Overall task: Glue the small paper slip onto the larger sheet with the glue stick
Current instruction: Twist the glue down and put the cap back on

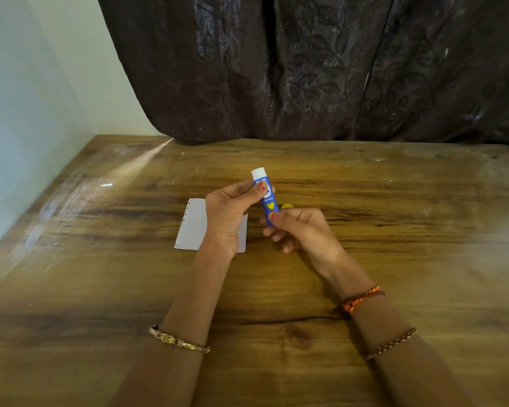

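Note:
A blue glue stick (267,201) with a white end pointing up and away is held above the wooden table (394,230). My left hand (232,212) pinches its upper part between thumb and fingers. My right hand (300,230) grips its lower end. A small yellow piece (287,205), perhaps the cap, shows just behind my right fingers. A white paper sheet (191,227) with punched holes along its left edge lies flat on the table, partly hidden under my left hand. I cannot make out a separate small slip.
A dark patterned curtain (321,69) hangs behind the table's far edge. A pale wall (27,113) runs along the table's left side. Bracelets sit on both wrists.

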